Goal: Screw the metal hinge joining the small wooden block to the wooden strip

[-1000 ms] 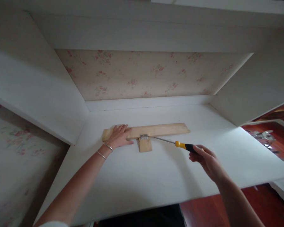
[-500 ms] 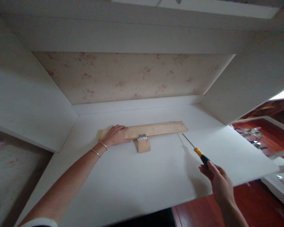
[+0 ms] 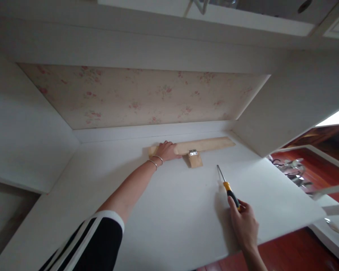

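My left hand point(image 3: 168, 150) is wrapped over the left part of a long, light wooden board point(image 3: 206, 144) near the back of the white surface. A small metal hinge point(image 3: 193, 152) joins the board's front edge to a short wooden block point(image 3: 196, 160). In my right hand point(image 3: 244, 222) is a screwdriver point(image 3: 227, 187) with a yellow and black handle. Its shaft points up and away, and the tip is in front of the board, apart from it and to the right of the block.
The white tabletop point(image 3: 169, 210) sits in a recess between side panels, with floral wallpaper point(image 3: 147, 98) behind. A cabinet point(image 3: 243, 20) hangs above. Beyond the right edge are shiny metal items point(image 3: 292, 169), a white chair-like frame point(image 3: 333, 188) and a red floor point(image 3: 296, 244).
My left hand has pushed the board, with its hinged block, to the right and slightly back. The screwdriver in my right hand has come lower and points more upright.
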The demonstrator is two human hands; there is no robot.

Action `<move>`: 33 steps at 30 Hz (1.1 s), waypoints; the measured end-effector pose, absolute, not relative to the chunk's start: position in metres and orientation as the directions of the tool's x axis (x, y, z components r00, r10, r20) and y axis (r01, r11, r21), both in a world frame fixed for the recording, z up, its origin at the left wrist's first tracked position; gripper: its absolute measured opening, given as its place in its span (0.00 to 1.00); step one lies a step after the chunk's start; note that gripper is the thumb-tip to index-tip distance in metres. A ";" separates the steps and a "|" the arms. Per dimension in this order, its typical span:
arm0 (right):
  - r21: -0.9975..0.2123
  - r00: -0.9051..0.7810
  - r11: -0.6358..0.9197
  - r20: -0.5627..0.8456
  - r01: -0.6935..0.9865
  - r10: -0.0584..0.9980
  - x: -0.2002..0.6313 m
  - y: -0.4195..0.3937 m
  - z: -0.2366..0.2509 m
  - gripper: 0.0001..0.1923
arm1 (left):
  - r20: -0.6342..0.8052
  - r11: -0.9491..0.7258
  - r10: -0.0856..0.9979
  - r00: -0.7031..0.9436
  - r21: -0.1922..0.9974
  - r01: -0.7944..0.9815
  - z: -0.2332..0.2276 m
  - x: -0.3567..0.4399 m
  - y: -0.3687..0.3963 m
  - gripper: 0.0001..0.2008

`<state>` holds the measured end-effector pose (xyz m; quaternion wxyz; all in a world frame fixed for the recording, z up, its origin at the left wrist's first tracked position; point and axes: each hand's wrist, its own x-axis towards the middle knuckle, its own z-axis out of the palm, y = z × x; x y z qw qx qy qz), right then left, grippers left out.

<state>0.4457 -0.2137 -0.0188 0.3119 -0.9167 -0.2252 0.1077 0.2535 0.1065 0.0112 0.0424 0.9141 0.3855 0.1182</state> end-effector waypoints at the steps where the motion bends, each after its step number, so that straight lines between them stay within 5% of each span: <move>1: -0.610 0.870 -0.705 -0.051 0.362 0.490 0.445 -0.212 -0.019 0.33 | 0.169 -0.698 0.716 0.678 0.165 0.696 0.011 0.263 0.110 0.34; 16: -0.566 0.896 -0.740 -0.002 0.364 0.443 0.449 -0.206 -0.027 0.33 | 0.068 -0.689 0.722 0.689 0.170 0.705 -0.002 0.318 0.116 0.33; 21: -0.555 0.872 -0.717 0.032 0.423 0.489 0.454 -0.210 -0.036 0.33 | 0.207 -0.719 0.695 0.688 0.192 0.668 0.008 0.287 0.099 0.31; 26: -0.512 0.825 -0.681 0.107 0.524 0.555 0.458 -0.211 -0.034 0.33 | 0.357 -0.707 0.707 0.611 0.363 0.607 0.013 0.202 0.064 0.16; 29: -0.508 0.839 -0.712 0.043 0.486 0.542 0.461 -0.207 -0.024 0.35 | 0.318 -0.629 0.769 0.555 0.533 0.566 0.007 0.129 0.030 0.10; 33: -0.574 0.867 -0.739 -0.097 0.353 0.489 0.466 -0.201 -0.011 0.37 | 0.175 -0.352 0.925 0.337 0.727 0.590 -0.006 0.031 -0.035 0.13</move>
